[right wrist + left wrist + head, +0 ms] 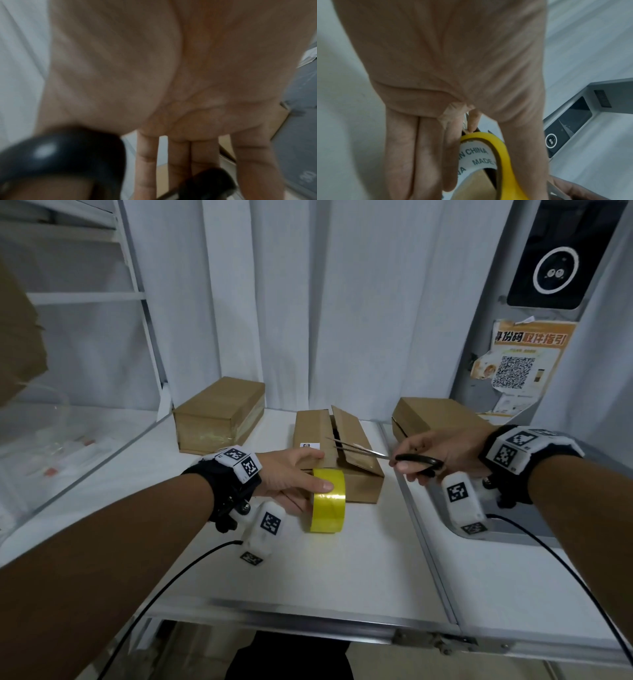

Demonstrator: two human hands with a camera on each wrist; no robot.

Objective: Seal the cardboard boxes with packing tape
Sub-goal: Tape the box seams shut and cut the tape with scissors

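A yellow roll of packing tape [328, 500] stands on edge on the white counter [342, 570], against the front of the middle cardboard box [363, 481]. That box's right top flap [346, 419] is raised. My left hand [291, 477] grips the roll, thumb on its top, index finger lying on the box; in the left wrist view the tape roll [498, 151] shows a white core. My right hand [431, 453] holds black-handled scissors [416, 461], blades slightly apart and pointing left over the box. The right wrist view shows the scissor handles [68, 155], blurred.
A taped cardboard box [219, 416] sits at the back left and another box [435, 414] at the back right. A grey kiosk [534, 302] with a QR poster stands on the right. White shelving [102, 296] fills the left; curtains hang behind.
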